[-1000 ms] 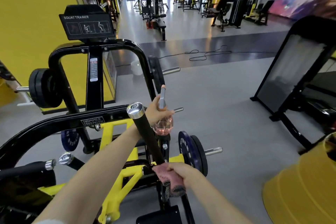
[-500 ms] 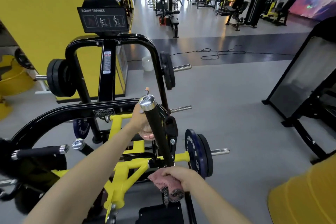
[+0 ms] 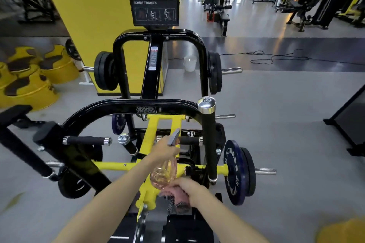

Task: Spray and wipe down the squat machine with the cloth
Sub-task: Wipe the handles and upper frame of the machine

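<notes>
Black-and-yellow squat machine (image 3: pixel 110 107): directly in front of me. Left grip (image 3: pixel 165 149): wrapped rnd clear pink spray bottle (image 3: pixel 164 173), over yellow crossbar (image 3: pixel 110 165). Right grip (image 3: pixel 190 189): clutching pink cloth (image 3: pixel 175 200) just below. Progress: mid-task, I reckon; wiped pts not discernible.

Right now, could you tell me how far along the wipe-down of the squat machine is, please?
Nothing shows as finished: no wet or wiped patch is visible on the squat machine. In hand: the left hand grips the spray bottle, nozzle aimed over the yellow frame, and the right hand holds the cloth low by the bottle. Probably left: the upright handle and the side grips.
</notes>
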The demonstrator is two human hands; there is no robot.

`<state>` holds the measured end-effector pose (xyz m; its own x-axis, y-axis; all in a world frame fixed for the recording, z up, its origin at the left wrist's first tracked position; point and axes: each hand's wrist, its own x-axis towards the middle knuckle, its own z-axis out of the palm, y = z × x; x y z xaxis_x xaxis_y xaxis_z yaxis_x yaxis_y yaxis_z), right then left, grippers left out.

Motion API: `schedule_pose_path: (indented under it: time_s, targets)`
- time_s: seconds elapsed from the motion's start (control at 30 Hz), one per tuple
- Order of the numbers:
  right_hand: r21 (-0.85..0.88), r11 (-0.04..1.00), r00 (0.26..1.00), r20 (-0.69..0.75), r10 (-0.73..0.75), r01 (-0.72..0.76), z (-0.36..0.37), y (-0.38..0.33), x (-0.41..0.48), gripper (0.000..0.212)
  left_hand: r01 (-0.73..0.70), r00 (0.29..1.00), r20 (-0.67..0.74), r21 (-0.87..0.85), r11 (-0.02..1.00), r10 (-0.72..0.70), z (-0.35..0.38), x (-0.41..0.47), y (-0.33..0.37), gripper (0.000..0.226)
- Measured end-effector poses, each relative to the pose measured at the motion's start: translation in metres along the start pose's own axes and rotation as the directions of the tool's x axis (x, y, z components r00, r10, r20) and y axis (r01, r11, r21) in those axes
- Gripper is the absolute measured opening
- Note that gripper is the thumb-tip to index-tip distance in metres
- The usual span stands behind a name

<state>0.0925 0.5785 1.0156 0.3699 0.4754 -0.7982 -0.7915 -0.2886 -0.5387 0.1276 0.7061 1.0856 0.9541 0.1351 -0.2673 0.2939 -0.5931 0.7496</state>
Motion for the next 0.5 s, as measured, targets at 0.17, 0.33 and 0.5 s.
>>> schedule_pose_path:
  time_s: [0.17,0.33,0.5]
  targets:
    - [0.060,0.998,0.993,-0.116,0.028,-0.021,-0.009,0.005,0.013,0.009,-0.006,0.984,0.178,-0.056,0.998,0.016,0.015,0.013,0.002,0.047]
    - [0.043,0.996,0.978,-0.190,0.087,-0.080,-0.015,0.007,0.027,0.014,0.110,0.965,0.234,0.055,0.992,-0.119,0.044,0.042,-0.002,0.012]
    - [0.037,0.993,0.970,-0.214,0.118,-0.113,-0.023,0.005,0.023,0.015,0.162,0.943,0.284,0.057,0.985,-0.172,0.059,0.059,-0.004,0.013]
